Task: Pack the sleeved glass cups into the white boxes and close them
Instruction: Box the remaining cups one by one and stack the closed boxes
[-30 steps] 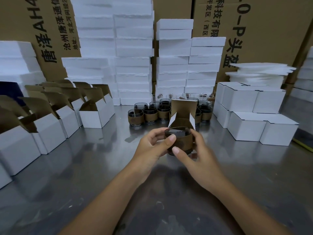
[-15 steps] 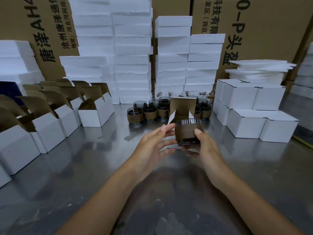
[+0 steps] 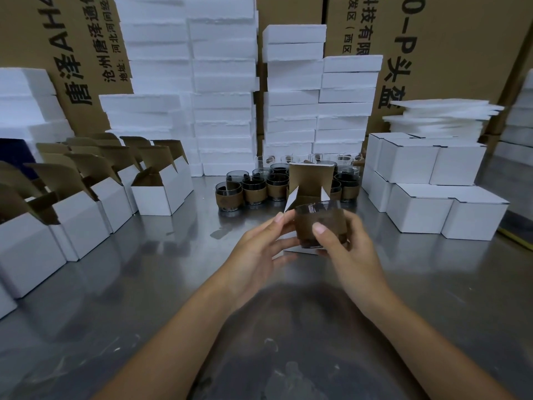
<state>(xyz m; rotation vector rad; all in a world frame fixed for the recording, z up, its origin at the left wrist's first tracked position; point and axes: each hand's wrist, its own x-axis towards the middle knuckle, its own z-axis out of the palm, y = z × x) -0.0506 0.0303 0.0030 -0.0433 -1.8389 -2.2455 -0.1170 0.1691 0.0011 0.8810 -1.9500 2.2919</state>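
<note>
Cup (image 3: 318, 223) now sits higher and further right than a second ago, poised at the mouth of the open white box (image 3: 310, 180).

Right hand (image 3: 352, 255) grips the sleeve, thumb in front; left hand (image 3: 256, 252) has let go, its straight fingers only touching the cup's side. The likely snag is the base catching a side flap (image 3: 289, 202) and shoving the light box back into the waiting cups (image 3: 253, 192) (glass against glass) just behind its lid. Closed boxes (image 3: 418, 210) crowd the tabletop's (image 3: 144, 284) right edge and open boxes (image 3: 158, 194) its left; the near edge offers bare steel.
</note>
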